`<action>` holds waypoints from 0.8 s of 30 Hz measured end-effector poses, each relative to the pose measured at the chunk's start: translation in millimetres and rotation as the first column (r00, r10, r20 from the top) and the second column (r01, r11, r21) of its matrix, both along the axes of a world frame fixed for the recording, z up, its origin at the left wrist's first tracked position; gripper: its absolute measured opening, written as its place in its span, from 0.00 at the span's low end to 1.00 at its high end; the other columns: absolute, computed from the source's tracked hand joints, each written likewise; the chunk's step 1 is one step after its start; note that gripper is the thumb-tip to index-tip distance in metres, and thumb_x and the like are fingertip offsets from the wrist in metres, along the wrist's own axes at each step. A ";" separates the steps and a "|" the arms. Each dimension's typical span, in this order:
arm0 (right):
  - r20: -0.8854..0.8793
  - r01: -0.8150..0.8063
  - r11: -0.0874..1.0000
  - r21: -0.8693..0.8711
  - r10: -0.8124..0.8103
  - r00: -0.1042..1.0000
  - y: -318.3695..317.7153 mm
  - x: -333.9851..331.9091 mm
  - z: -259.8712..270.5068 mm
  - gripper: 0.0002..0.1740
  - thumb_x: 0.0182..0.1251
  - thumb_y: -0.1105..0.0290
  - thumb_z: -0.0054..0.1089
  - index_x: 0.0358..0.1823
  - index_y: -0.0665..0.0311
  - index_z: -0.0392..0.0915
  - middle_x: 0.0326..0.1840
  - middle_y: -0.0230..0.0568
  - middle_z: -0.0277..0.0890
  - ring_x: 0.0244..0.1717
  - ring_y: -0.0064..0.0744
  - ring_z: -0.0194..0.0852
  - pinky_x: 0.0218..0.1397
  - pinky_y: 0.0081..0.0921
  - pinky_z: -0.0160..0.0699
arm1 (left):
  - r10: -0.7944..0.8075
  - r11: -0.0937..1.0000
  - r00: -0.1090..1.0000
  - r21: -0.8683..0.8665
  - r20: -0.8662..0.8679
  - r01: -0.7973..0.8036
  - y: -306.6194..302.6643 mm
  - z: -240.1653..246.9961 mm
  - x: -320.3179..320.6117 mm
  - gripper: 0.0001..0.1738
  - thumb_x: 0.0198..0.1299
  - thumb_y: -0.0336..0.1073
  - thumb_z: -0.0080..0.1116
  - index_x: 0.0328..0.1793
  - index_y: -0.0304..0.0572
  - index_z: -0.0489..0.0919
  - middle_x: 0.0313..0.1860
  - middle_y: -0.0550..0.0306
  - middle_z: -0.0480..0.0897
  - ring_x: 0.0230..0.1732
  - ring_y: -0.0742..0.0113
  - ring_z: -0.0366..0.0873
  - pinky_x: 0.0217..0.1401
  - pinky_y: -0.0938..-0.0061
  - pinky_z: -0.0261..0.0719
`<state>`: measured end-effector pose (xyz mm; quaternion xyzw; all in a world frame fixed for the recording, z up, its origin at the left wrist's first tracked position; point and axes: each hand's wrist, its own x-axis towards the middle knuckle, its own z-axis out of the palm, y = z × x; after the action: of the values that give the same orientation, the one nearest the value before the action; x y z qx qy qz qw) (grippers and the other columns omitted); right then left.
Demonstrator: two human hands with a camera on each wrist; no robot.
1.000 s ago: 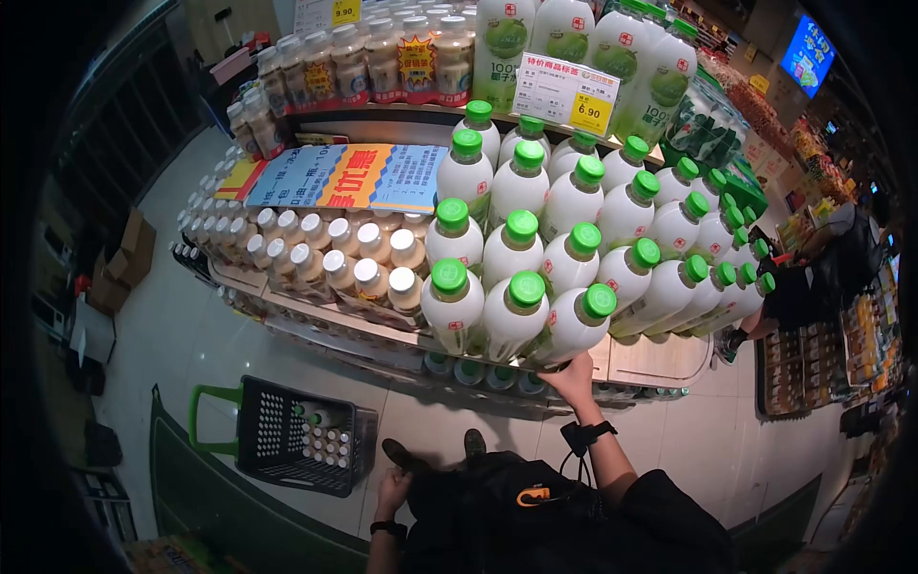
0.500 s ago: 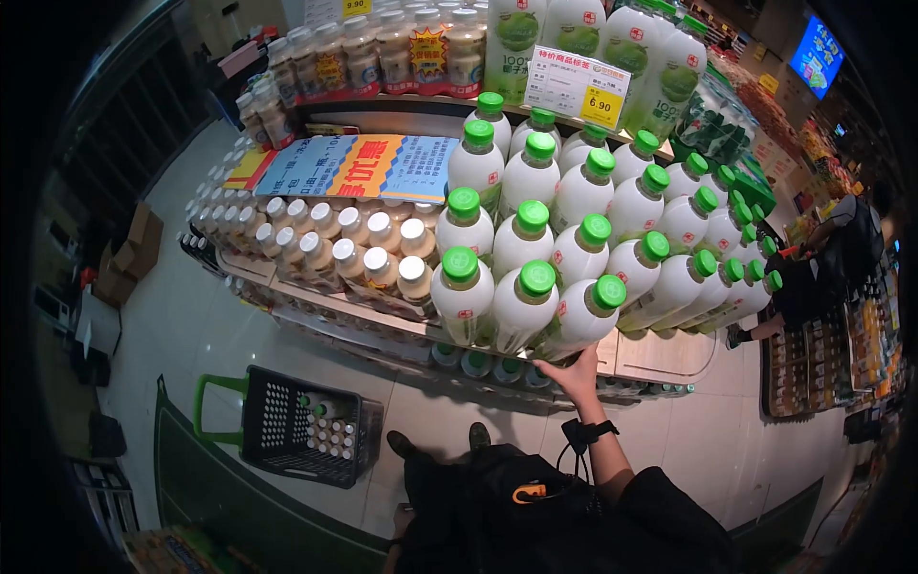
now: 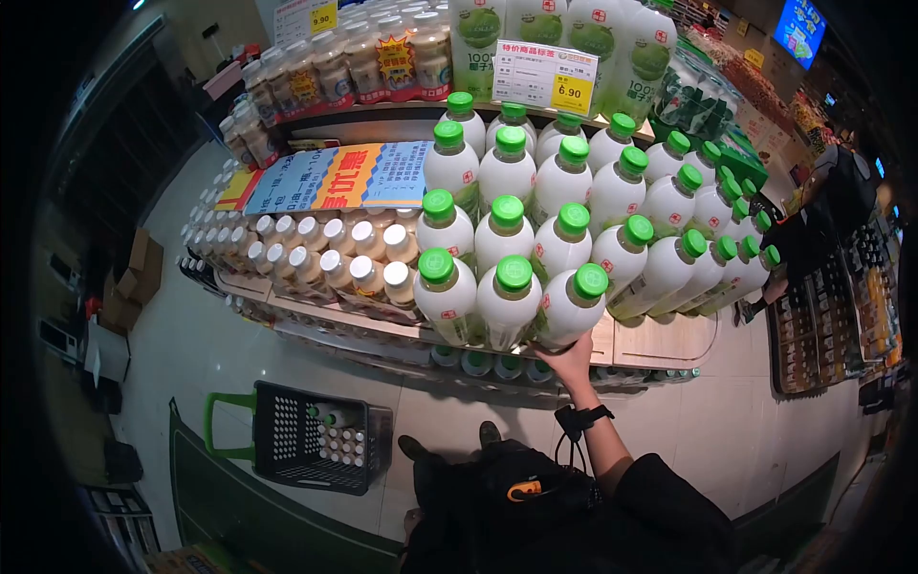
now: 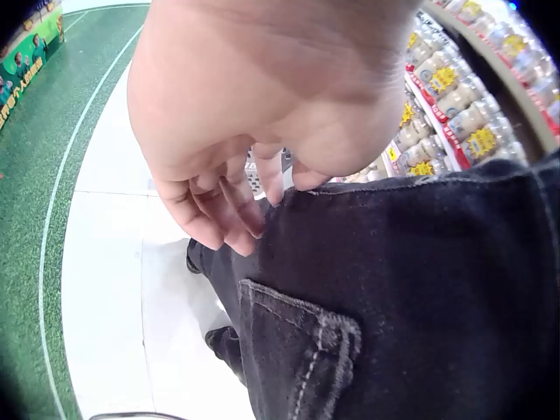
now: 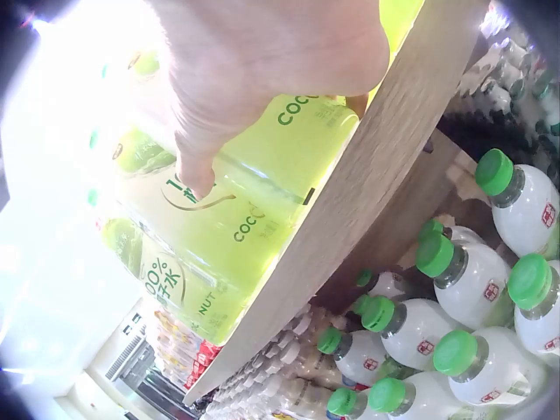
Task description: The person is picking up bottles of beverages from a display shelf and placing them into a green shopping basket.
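Observation:
My right hand [image 3: 571, 362] grips the lower part of a white coconut water bottle [image 3: 566, 311] with a green cap, at the front right corner of a block of like bottles. In the right wrist view, the thumb of this hand [image 5: 271, 61] lies along the bottle's pale green side, near the wooden shelf edge [image 5: 350, 201]; the other fingers are mostly hidden. Beside the dark trousers [image 4: 394, 262] hangs my left hand [image 4: 262, 105], fingers loosely curled and holding nothing.
White-capped bottles [image 3: 366, 273] fill the left of the display, with a promotional sign [image 3: 339, 177] over them. A dark shopping basket [image 3: 378, 445] with a green handle [image 3: 229, 424] stands on the floor, holding several bottles. Another person [image 3: 822, 210] is at the right.
My left hand has dropped back beside the body, almost out of the head view. My right hand keeps its place at the corner bottle. The head view has shifted slightly.

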<state>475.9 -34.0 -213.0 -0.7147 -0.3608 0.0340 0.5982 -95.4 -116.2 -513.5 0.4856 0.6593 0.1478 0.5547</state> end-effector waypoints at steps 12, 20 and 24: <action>0.043 0.098 0.995 0.035 -0.099 0.994 -34.9 -16.0 -2.9 0.59 0.40 0.64 0.87 0.74 0.65 0.57 0.70 0.51 0.62 0.67 0.47 0.70 0.65 0.40 0.77 | -0.036 0.995 0.992 -0.097 -0.118 0.024 39.2 44.8 16.1 0.17 0.68 0.44 0.57 0.52 0.38 0.81 0.36 0.48 0.86 0.41 0.59 0.87 0.43 0.64 0.84; -0.153 0.131 0.985 -0.110 -0.147 0.977 -108.5 -78.3 -60.3 0.06 0.68 0.77 0.64 0.39 0.66 0.74 0.30 0.30 0.72 0.31 0.17 0.70 0.35 0.18 0.71 | -0.067 0.978 0.976 -0.207 -0.207 0.023 58.0 72.6 -18.4 0.22 0.64 0.52 0.62 0.52 0.42 0.82 0.39 0.47 0.88 0.37 0.59 0.88 0.43 0.64 0.84; -0.617 -0.408 0.758 -0.508 0.010 0.787 -119.4 -98.0 -122.2 0.18 0.68 0.68 0.66 0.57 0.64 0.75 0.37 0.37 0.83 0.34 0.27 0.86 0.34 0.23 0.82 | -0.174 0.972 0.962 -0.196 -0.212 0.133 87.6 86.3 -44.4 0.25 0.64 0.54 0.62 0.53 0.41 0.82 0.38 0.47 0.89 0.39 0.58 0.89 0.48 0.64 0.84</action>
<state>377.9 -153.4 -335.3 -0.7765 -0.2110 0.4363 0.4027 -139.8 -28.6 -427.3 0.4973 0.6892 -0.0125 0.5269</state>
